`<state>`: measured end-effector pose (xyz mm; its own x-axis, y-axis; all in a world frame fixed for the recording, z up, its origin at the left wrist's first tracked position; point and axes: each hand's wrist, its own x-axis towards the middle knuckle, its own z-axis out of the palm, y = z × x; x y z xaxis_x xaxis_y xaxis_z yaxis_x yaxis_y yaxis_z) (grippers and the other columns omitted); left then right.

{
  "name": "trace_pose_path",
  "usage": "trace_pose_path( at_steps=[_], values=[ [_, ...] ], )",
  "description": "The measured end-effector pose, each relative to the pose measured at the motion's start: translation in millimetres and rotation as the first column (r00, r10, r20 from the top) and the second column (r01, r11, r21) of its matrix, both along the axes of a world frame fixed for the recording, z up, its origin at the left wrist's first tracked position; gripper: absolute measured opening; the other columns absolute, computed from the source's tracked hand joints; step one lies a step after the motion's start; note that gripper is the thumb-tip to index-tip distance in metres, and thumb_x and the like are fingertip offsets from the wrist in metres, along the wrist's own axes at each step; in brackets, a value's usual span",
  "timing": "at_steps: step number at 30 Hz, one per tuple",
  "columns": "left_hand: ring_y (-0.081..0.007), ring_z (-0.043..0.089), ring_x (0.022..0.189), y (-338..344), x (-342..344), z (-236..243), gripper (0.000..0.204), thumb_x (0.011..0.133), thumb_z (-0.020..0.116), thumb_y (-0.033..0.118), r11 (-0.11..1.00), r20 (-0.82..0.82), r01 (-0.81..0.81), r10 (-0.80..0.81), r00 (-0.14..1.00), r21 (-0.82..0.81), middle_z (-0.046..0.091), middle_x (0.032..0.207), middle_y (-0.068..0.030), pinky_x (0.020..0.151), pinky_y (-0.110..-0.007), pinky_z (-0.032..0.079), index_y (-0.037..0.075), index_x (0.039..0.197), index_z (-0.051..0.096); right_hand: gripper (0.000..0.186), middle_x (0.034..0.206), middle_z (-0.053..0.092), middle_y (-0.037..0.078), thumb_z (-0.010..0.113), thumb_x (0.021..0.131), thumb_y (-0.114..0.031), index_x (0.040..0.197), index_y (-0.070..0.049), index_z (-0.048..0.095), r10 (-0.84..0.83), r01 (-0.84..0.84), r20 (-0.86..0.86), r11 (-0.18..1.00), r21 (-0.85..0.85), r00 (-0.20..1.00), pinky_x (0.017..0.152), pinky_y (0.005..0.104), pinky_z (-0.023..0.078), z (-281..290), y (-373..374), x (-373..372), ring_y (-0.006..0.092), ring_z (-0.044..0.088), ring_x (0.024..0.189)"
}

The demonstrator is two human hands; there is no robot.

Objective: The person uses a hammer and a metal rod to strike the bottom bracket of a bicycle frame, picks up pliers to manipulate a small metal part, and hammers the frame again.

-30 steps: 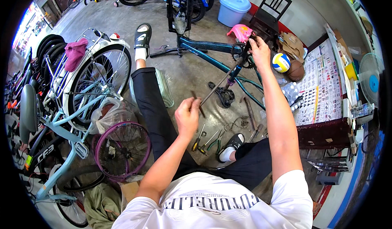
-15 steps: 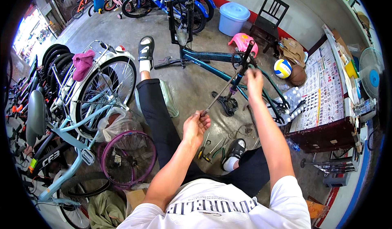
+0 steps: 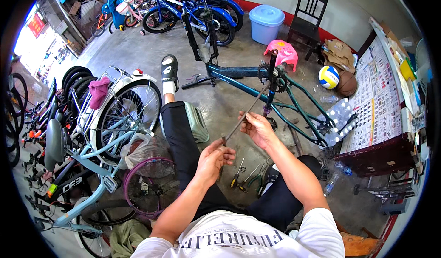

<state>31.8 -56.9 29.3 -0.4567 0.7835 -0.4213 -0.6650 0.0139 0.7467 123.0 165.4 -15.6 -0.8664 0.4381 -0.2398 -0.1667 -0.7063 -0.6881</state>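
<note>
A long thin metal bar [image 3: 252, 104] slants from my hands up to the crank area [image 3: 265, 73] of a dark teal bicycle frame [image 3: 236, 87]. My left hand [image 3: 213, 160] is closed around the bar's near end. Farther along, my right hand [image 3: 258, 130] pinches the bar between thumb and fingers. The bar's far end meets the frame beside the chainring; whether it grips a part there is too small to tell. A black fork [image 3: 195, 39] stands up at the frame's front end.
Screwdrivers [image 3: 237, 173] and pliers [image 3: 257, 176] lie on the floor by my foot. At left stand a light blue bicycle [image 3: 85, 189] and a purple wheel rim [image 3: 131, 198]. A pink stool [image 3: 285, 51], a volleyball [image 3: 329, 77] and a cabinet [image 3: 379, 153] are at right.
My right hand has come down from beside the crank to the middle of the bar and now pinches it. My left hand stays at the near end. The view has shifted slightly.
</note>
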Motion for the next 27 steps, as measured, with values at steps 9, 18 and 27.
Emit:
trace_pose_path(
  at_steps=[9, 18, 27],
  values=[
    [-0.0220, 0.065, 0.083, -2, -19, 0, 0.058, 0.091, 0.067, -0.004, 0.938, -0.994, -0.336, 0.103, 0.029, 0.087, 0.061, 0.109, -0.0122, 0.069, -0.034, 0.056, 0.007, 0.146, 0.052, 0.021, 0.094, 0.069, 0.002, 0.068, 0.101, -0.025, 0.109, -0.006, 0.067, -0.135, 0.134, -0.016, 0.989, -0.071, 0.991, 0.078, 0.0299, 0.057, -12, -14, -27, 0.0123, 0.067, 0.081],
    [-0.0283, 0.065, 0.072, 13, -55, -24, 0.041, 0.081, 0.076, -0.003, 0.965, -0.999, -0.256, -0.048, 0.005, -0.047, 0.061, 0.102, -0.0128, 0.066, -0.036, 0.053, 0.003, 0.119, 0.062, 0.025, 0.099, 0.068, 0.004, 0.064, 0.103, -0.026, 0.116, -0.005, 0.063, -0.105, 0.100, -0.071, 0.992, -0.072, 0.992, 0.079, 0.0328, 0.058, 9, -5, -34, 0.0132, 0.068, 0.081],
    [-0.0281, 0.064, 0.078, 19, -49, 2, 0.045, 0.074, 0.078, -0.003, 0.960, -0.901, -0.243, 0.024, -0.433, 0.142, 0.060, 0.099, -0.0109, 0.068, -0.038, 0.053, 0.007, 0.118, 0.069, 0.029, 0.100, 0.073, 0.007, 0.064, 0.104, -0.028, 0.116, -0.001, 0.066, -0.085, 0.085, -0.075, 0.996, -0.003, 0.993, 0.077, 0.0301, 0.062, 0, 7, -36, 0.0143, 0.073, 0.080]
  ],
)
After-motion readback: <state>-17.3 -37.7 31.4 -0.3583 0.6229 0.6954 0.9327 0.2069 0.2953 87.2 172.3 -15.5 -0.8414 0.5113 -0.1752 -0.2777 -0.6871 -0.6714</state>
